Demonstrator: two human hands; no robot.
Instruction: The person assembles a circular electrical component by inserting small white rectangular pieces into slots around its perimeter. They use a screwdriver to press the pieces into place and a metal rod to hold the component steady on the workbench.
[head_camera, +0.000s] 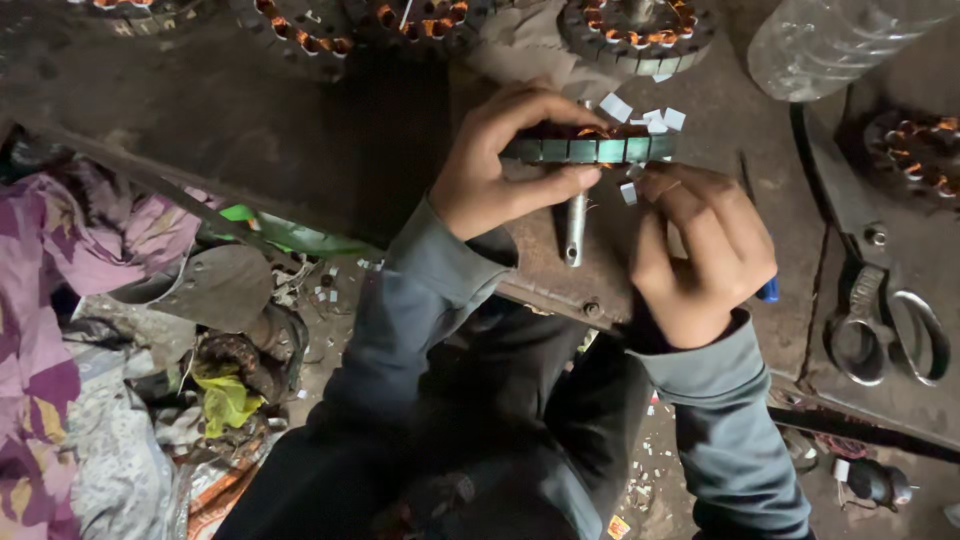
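1. Two hands work at the bench's near edge (560, 300); left of it lie heaped cloth scraps (60, 330).
2. Left hand (500, 165) is curled around the motor stator (590, 148), thumb beneath, gripping its rim; the shaft (575, 230) hangs down.
3. Right hand (700, 250), fingers bent, touches the rim, pinching something small I cannot make out.
4. Risk, I judge: a slackened grip drops the stator off the edge.
5. Scissors (885, 320) and a plastic bottle (830, 40) crowd the right; little free room.
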